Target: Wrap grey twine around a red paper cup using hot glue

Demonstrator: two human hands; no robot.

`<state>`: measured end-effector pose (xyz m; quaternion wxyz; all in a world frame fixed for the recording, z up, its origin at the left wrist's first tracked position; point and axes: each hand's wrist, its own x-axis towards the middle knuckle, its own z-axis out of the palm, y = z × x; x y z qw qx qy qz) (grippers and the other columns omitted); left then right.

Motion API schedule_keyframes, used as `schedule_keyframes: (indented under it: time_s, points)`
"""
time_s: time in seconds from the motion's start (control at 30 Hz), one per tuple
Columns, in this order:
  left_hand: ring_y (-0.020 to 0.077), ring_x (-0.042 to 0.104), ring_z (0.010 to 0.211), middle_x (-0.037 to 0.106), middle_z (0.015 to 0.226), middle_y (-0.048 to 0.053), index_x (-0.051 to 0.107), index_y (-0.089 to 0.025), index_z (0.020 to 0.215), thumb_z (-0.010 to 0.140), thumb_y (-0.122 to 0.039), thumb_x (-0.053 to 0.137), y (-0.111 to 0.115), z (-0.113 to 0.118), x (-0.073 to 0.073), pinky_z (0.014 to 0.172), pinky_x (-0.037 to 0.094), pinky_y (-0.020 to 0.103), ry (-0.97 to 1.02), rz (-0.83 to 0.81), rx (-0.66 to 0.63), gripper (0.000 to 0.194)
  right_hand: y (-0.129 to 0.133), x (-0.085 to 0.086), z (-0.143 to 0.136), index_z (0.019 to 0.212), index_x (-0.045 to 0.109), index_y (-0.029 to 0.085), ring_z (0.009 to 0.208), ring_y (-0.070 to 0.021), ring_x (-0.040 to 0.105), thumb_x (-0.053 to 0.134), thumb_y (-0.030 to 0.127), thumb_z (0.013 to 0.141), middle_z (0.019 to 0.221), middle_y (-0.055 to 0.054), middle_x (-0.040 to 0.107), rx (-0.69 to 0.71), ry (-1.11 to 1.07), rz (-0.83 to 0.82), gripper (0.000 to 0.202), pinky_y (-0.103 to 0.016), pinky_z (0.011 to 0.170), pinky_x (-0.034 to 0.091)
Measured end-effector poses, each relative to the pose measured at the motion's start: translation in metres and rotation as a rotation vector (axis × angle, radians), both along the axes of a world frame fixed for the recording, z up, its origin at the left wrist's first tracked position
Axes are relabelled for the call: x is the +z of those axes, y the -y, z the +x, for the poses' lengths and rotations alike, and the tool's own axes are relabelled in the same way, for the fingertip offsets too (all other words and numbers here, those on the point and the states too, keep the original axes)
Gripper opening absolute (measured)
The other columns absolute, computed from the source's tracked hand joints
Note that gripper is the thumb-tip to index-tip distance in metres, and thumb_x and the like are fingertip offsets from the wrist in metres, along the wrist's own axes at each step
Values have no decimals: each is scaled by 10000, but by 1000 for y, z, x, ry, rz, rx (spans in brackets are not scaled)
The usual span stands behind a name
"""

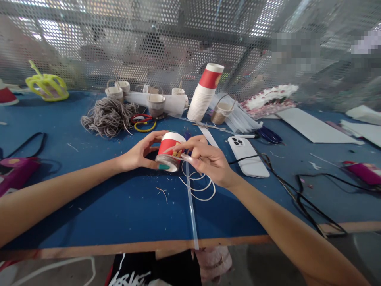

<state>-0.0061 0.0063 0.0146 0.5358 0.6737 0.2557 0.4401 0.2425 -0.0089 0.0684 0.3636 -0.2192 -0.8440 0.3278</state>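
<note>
One tapered paper cup (pixel 167 146) | gripped: left hand (pixel 142 153) | right hand (pixel 212 159): pinching thin cord (pixel 168 158)

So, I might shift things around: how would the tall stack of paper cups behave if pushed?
The stack of cups is tall and narrow, so might tip easily. Its papery look suggests lightness. Close nesting would probably help it move together.

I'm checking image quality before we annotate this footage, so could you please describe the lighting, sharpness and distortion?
Head view: bright patches show through the perforated panel; soft shadow on the blue table beside the left forearm; pixelated blocks at upper right; the purple item near the right edge looks soft, the paper cup clearer; both forearms seem stretched toward the lower corners.
</note>
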Motion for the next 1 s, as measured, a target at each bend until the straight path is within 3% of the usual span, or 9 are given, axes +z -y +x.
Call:
schedule_keyframes:
  time_s: [0.57,1.0]
  points:
    - [334,534,1353,586,1395,53,561,-322,1307,575,-155,875,0,-1,-2,1123,472,510,35,-42,-55,814,-1,-2,1,591,505,245,938,-222,568,557,296,931,1100,-4,779,27,-55,47,348,-475,916,400]
    - [306,533,1326,592,1377,45,569,-314,1309,555,-121,867,-3,-3,-6,1064,487,409,119,-85,-93,833,0,0,0,612,528,242,892,-208,570,592,193,890,979,11,776,25,-113,133,290,-448,845,419]
